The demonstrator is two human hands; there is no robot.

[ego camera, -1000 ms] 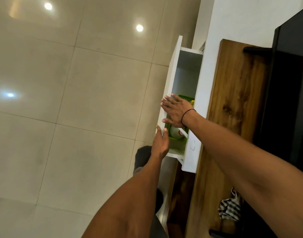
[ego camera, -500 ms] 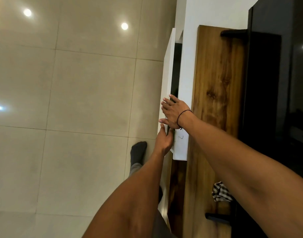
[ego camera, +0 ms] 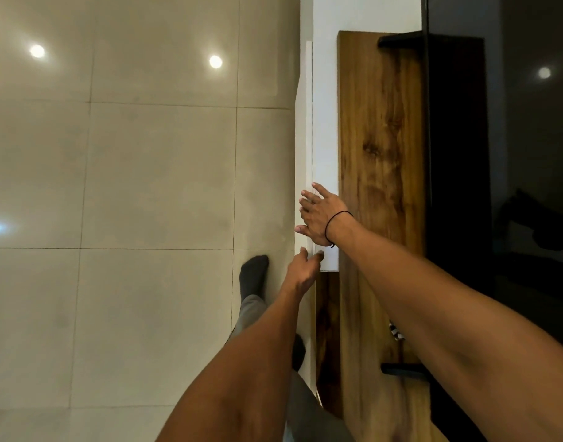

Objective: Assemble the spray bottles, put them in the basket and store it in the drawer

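Head view: a second ago the white drawer (ego camera: pixel 304 148) stood pulled out, with the green basket and a bottle visible inside; half a second ago only a dark slit remained. Now the drawer front sits flush against the white cabinet (ego camera: pixel 325 122), with just a thin seam between them, and the basket and spray bottles are out of sight, shut inside.

The right hand (ego camera: pixel 318 215) has followed the front inward. It lies flat with fingers spread and straight, palm pressed against the drawer front, holding nothing; a thin black band (ego camera: pixel 334 223) circles its wrist. Its forearm runs in from 4 o'clock across the wooden top (ego camera: pixel 379 138).

The left hand (ego camera: pixel 301 271) sits just below it, toward 6 o'clock, loosely open with fingers slightly curled, fingertips touching the lower corner of the drawer front and gripping nothing. Its forearm comes up from the bottom edge at 6 o'clock.

At 9 o'clock from the left hand a foot in a dark sock (ego camera: pixel 253 275) rests on the glossy beige floor tiles (ego camera: pixel 146 186), which mirror round ceiling lights. At 3 o'clock a black television screen (ego camera: pixel 497 154) stands on the wooden top, and a bit of checked cloth (ego camera: pixel 396 331) peeks out beside the right forearm at 5 o'clock.
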